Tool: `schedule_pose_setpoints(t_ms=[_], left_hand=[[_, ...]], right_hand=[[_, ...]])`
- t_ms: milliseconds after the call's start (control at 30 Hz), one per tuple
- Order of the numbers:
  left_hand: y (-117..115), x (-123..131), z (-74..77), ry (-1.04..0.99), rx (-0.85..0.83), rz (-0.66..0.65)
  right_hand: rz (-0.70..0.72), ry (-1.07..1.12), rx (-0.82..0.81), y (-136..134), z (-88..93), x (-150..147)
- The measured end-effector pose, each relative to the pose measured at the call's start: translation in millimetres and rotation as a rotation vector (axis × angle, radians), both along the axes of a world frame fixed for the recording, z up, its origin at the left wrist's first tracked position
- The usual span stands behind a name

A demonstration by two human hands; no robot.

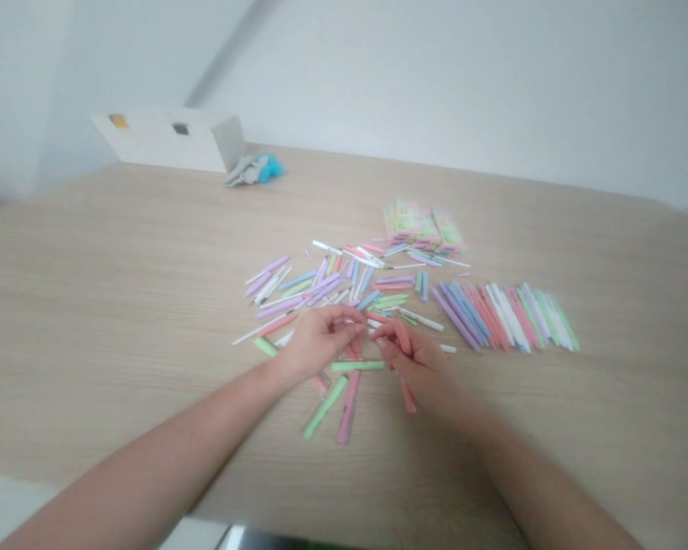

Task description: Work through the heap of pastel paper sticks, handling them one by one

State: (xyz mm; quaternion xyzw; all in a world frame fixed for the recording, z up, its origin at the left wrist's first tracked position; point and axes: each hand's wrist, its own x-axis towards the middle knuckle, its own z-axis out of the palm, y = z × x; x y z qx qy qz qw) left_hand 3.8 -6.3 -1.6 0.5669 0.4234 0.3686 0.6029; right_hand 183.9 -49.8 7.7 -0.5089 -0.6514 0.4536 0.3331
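Observation:
Many pastel pens and pen parts lie scattered over the wooden table (149, 367). Low over the pile, my left hand (319, 341) has its thumb and fingertips brought together; what they pinch is too small to make out. My right hand (421, 365), facing it with fingertips close by, is closed on a coral pen part (409, 399) that sticks out below the palm. Just under my hands lies a green piece (358, 366), with a green cap (325, 407) and a pink cap (349, 407) nearer me. A row of assembled-looking pens (507, 317) lies to the right.
Stacked, printed pastel packs (416, 223) sit behind the pile. At the back left stands a white box (166, 141) with two cut-outs, beside a crumpled grey and blue item (256, 169). A pale wall rises behind the table.

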Motion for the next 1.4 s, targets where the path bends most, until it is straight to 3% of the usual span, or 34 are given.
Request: schedule_pose_setpoints(t_ms=[100,400,500,633,767,833,933,1100,1400], left_hand=[[4,1,-4.6,-0.011,0.046,0.007],[10,-2,-12.8,0.005,0.124,0.045],[12,-3,-15.2,-0.019,0.139,0.050],[14,-5,-17.6,-0.062,0.151,0.056],[13,-5,-16.6,-0.064,0.140,0.079],[12,-5,-15.9,-0.056,0.145,0.090],[13,-6,-16.4,-0.064,0.153,0.106],[17,-7,-21.6,-0.105,0.155,0.138],[15,-8,-21.9,-0.084,0.177,0.102]], right_hand=[[-0.022,-0.016,-0.046,0,-0.1,2],[-0.047,-0.069,0.046,2,1.4,2],[-0.136,-0.065,0.086,7,3.6,10],[-0.360,-0.039,0.224,20,15.3,36],[-0.428,-0.229,0.267,21,37.4,62],[-0.357,-0.426,0.161,17,48.1,70],[-0.144,-0.674,0.010,11,56.0,74],[0.010,-0.976,0.126,10,42.7,74],[-0.031,-1.215,0.109,8,11.1,80]])
